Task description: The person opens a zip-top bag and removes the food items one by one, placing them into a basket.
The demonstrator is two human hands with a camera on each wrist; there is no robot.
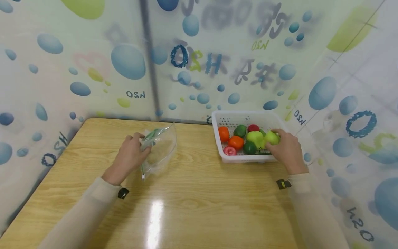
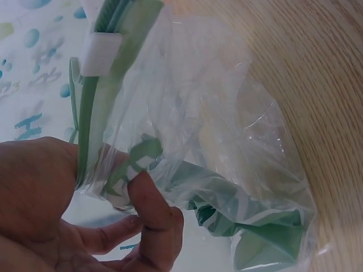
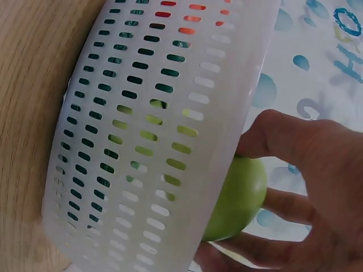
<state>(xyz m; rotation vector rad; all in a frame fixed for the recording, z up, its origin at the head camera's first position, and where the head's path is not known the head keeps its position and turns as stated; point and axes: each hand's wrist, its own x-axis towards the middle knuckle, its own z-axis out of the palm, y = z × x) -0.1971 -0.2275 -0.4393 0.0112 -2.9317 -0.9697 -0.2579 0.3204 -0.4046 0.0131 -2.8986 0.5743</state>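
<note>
My left hand pinches a clear zip bag with green markings above the left part of the table. In the left wrist view, the bag's green zip strip carries a white slider, and thumb and fingers grip the plastic below it. At the right, my right hand holds a green apple at the near right side of a white plastic basket. The right wrist view shows the apple partly behind the basket's slotted wall, with fingers curled round it.
Inside the basket lie orange-red round produce, a yellow-green pear-like fruit, dark green pieces and a pink-red round piece. Everything stands on a wooden table. Walls with printed bubbles border its back and sides.
</note>
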